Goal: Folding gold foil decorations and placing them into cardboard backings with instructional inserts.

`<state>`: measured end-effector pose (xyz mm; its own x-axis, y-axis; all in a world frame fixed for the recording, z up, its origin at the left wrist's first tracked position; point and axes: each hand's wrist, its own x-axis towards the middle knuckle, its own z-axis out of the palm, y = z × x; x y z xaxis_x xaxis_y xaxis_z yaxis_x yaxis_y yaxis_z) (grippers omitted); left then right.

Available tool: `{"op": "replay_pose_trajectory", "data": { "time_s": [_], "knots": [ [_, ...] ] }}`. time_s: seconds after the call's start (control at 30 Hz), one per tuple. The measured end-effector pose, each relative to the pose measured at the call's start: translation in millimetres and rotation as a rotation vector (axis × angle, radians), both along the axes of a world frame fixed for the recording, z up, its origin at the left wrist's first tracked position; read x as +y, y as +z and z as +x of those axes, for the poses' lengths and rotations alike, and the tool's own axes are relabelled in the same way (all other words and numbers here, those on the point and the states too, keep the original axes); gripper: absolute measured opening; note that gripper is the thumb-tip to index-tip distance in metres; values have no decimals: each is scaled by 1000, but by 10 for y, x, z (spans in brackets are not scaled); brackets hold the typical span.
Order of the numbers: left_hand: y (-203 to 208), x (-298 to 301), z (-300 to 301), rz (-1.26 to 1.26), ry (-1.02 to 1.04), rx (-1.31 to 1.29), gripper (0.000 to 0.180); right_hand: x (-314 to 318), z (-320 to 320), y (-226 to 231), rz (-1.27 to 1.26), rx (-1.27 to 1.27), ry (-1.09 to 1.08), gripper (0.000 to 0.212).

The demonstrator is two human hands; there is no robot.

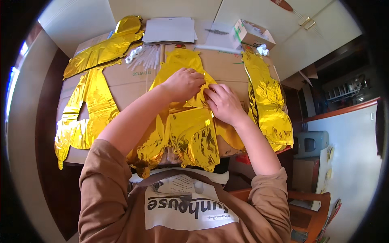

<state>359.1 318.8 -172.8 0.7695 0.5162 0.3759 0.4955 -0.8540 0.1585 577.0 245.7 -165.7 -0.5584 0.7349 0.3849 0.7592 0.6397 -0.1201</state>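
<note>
A flat, uninflated gold foil balloon (184, 60) lies in front of me over the cardboard, its lower end folded and hanging past the near edge. My left hand (186, 84) is closed on the foil near its middle, with the fingers curled and the fingertips partly hidden. Close beside it on the right, my right hand (223, 103) pinches the same balloon with bent fingers. The foil between the two hands is creased. More flat gold balloons lie around: a forked one (97, 97) at left, a long one (270, 105) at right, and a stacked pile (103, 50) at far left.
Flattened cardboard (131, 87) covers the table. Along the back are a stack of white paper (169, 30), clear plastic tubes (146, 57), small white rolls (133, 54) and an open cardboard box (255, 34). A wooden chair (320, 198) stands at lower right.
</note>
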Motion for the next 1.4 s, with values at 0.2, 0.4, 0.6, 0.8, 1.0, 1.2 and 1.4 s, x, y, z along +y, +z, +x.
{"op": "replay_pose_trajectory", "data": {
  "time_s": [0.2,0.4,0.6,0.8,1.0,1.2,1.4],
  "knots": [
    [-136,0,-68,-13,-10,-168,29,8,17,-36,20,37,16,31],
    [-156,-38,-99,-26,8,-194,30,-5,98,-59,-100,176,40,28],
    [-157,-37,-104,-60,-13,-181,33,-110,212,-101,-190,227,74,28],
    [-165,-38,-107,-59,-12,-181,34,-287,237,-56,-216,200,63,30],
    [-167,-51,-90,2,18,-189,30,-491,292,7,-196,205,43,34],
    [-161,-42,-97,-46,0,-161,32,-909,344,-16,-114,164,1,39],
    [-171,-41,-98,-44,8,-153,33,-1118,234,-91,-81,68,-41,40]
  ]
}}
